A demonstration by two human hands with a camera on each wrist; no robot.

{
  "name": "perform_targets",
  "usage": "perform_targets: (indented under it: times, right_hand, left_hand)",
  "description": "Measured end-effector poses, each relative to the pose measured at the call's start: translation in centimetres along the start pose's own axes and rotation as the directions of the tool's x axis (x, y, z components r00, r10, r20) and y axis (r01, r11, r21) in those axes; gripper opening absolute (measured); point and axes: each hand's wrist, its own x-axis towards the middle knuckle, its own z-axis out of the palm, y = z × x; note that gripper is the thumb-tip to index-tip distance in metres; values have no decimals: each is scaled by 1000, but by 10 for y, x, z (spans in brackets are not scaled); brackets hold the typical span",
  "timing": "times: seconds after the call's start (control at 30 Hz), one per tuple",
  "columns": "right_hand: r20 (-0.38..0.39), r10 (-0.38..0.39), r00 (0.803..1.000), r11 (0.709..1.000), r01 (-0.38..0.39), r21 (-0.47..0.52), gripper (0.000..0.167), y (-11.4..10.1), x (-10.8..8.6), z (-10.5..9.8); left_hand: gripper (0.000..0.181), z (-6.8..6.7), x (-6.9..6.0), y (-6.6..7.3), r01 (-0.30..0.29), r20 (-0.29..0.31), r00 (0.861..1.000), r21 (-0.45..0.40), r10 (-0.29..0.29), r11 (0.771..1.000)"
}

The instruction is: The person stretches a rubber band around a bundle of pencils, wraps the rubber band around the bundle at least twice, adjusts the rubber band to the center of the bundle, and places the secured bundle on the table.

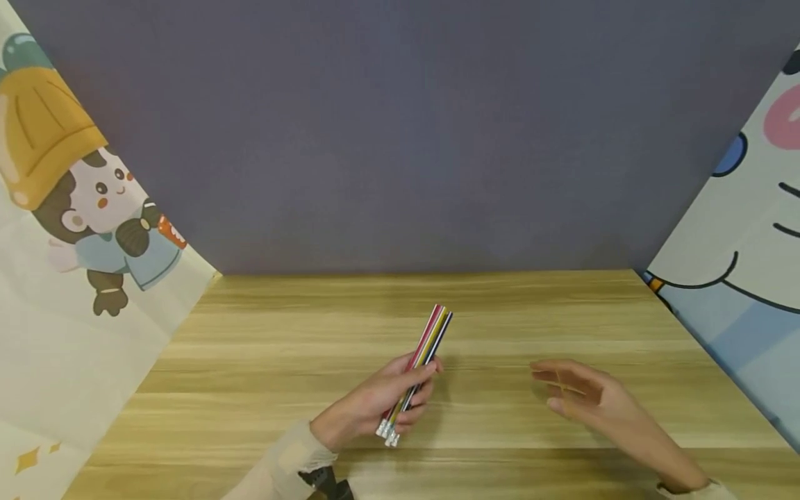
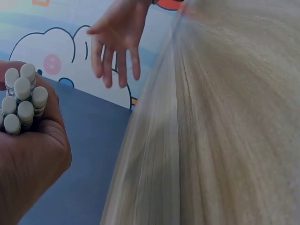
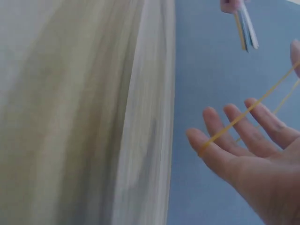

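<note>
At near left, the left hand (image 2: 37,157) grips a bundle of pencils (image 2: 22,88), at least seven pale, rounded ends facing the camera. Farther off and to the right, well apart from the bundle, the right hand (image 2: 121,33) presents its palm, fingers extended and spread. Behind the hands, a cartoon-printed panel (image 2: 35,37) adjoins a plain dark panel (image 2: 93,145). A wood-grained surface (image 2: 234,131) occupies the right side.

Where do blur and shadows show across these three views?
Head: pencils read clearly, a faint shadow on the table beside the left hand; left wrist: table grain smeared, pale pencil ends distinct; right wrist: table grain smeared too, yellow band distinct, pencils soft.
</note>
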Motion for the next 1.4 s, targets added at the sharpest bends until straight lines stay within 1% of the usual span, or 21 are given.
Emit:
perform_targets:
  times: [0.1, 0.23, 0.33, 0.47, 0.63, 0.73, 0.83, 0.97, 1.07, 1.23, 1.33, 1.4]
  right_hand:
    - [-9, -31, 999, 996, 30, -81, 43, -3, 17, 3]
    - [-5, -73, 997, 985, 71, -160, 34, -14, 44, 6]
    - [-13, -77, 997, 982, 74, -173, 27, -27, 62, 10]
    - [-14, -94, 995, 979, 90, -181, 26, -46, 82, 19]
    - [-2, -124, 992, 961, 120, -248, 24, -60, 101, 31]
    - [-14, -133, 991, 956, 125, -264, 27, -64, 106, 36]
    - [-6, -155, 988, 959, 149, -243, 30, -63, 109, 38]
    - [43, -183, 982, 964, 188, -186, 34, -61, 109, 43]
    - [89, -193, 977, 965, 206, -163, 36, -60, 110, 48]
    - [163, -200, 966, 961, 226, -160, 28, -58, 113, 54]
    - [213, -208, 955, 964, 237, -118, 21, -58, 113, 56]
    - [238, -213, 948, 968, 238, -82, 16, -60, 110, 56]
  left_hand:
    - [22, 2, 0, 1, 7, 3, 1000, 5, -7, 1000]
    - [20, 4, -1, 0, 6, 23, 1000, 5, -6, 1000]
    - [20, 4, -3, 0, 5, 42, 999, 1, -5, 1000]
    - [21, 5, -4, 1, 8, 63, 998, -6, -8, 1000]
    - [23, 8, -4, 1, 20, 111, 994, -12, -19, 1000]
    - [23, 9, -4, 0, 24, 142, 990, -17, -22, 1000]
    - [22, 11, -5, -3, 39, 165, 986, -16, -36, 999]
    - [22, 11, -6, -8, 77, 206, 976, -12, -73, 997]
    - [21, 10, -7, -10, 87, 230, 970, -14, -82, 996]
    - [20, 10, -7, -9, 91, 232, 969, 1, -88, 996]
    - [18, 12, -5, -9, 101, 251, 963, 18, -102, 995]
    - [18, 13, -5, -8, 106, 273, 956, 30, -110, 994]
